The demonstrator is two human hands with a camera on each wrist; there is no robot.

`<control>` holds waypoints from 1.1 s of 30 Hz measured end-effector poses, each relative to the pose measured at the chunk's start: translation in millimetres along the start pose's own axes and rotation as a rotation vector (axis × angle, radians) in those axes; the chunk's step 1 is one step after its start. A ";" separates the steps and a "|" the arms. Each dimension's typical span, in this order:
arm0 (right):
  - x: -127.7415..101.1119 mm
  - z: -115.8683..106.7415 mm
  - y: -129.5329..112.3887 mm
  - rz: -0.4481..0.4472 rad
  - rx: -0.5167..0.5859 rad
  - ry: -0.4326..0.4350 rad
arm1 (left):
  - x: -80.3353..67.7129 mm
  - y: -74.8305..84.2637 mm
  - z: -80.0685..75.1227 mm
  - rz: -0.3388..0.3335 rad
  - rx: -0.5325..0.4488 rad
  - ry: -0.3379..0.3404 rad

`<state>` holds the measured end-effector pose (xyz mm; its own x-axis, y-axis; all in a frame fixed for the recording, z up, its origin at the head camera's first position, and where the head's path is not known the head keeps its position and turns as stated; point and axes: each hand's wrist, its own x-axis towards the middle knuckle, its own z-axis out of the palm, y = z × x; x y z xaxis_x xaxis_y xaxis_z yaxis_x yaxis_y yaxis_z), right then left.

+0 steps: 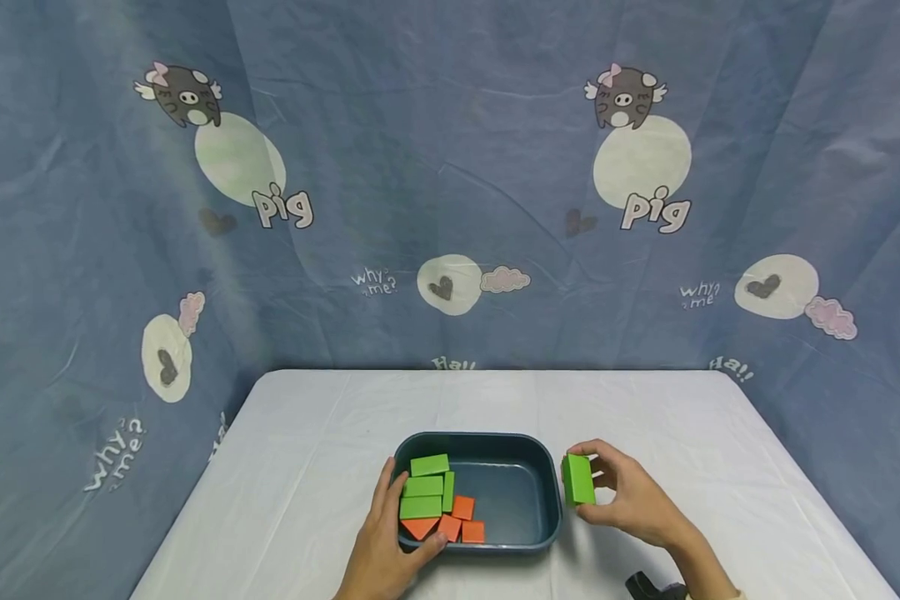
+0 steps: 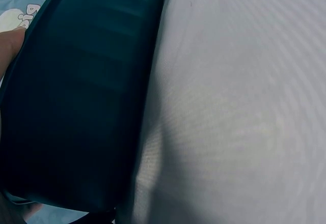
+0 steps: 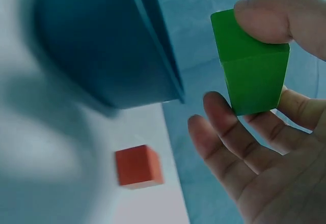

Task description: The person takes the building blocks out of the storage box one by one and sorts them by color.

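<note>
A: Condition of the right hand [image 1: 633, 500] and its load?

B: Thumb and fingers pinch a green rectangular block [image 1: 581, 480]: flat smooth faces, crisp edges. It is held just outside the dark teal bin [image 1: 506, 500], by the wall nearest that hand

A: The left hand [image 1: 385, 546]?

B: It grips the bin's opposite near corner, thumb at the near wall, fingers at the side rim. The bin is smooth, plastic-looking, with rounded corners and a raised lip

A: Contents?

B: Beside the left fingers, four green blocks [image 1: 424, 485], one showing a narrow face. Near the left thumb, three orange cubes [image 1: 462, 507] and an orange triangular-faced block [image 1: 419, 527]

A: Surroundings?

B: Beneath both hands, a white tablecloth [image 1: 307, 467], finely woven; the right wrist view shows a loose orange cube [image 3: 133, 167] on it, apart from the bin. Beyond both hands, a creased blue fabric backdrop [image 1: 435, 125] printed with pigs and hearts
</note>
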<state>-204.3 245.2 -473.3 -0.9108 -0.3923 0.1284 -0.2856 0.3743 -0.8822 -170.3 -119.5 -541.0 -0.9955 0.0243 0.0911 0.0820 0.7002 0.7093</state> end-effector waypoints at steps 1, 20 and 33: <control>-2.2 1.9 1.8 0.004 0.001 0.000 | 0.1 -0.6 0.2 0.000 0.000 0.001; -47.7 37.3 38.5 0.203 -0.126 -0.073 | 0.9 -1.4 -0.4 -0.005 0.000 -0.005; -56.4 48.3 43.0 0.212 -0.179 -0.039 | -1.3 -2.3 0.1 0.009 -0.005 0.005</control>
<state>-150.8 242.8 -540.3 -0.9447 -0.3201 -0.0712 -0.1411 0.5929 -0.7928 -169.2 -121.0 -542.8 -0.9946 0.0271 0.1006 0.0910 0.6963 0.7119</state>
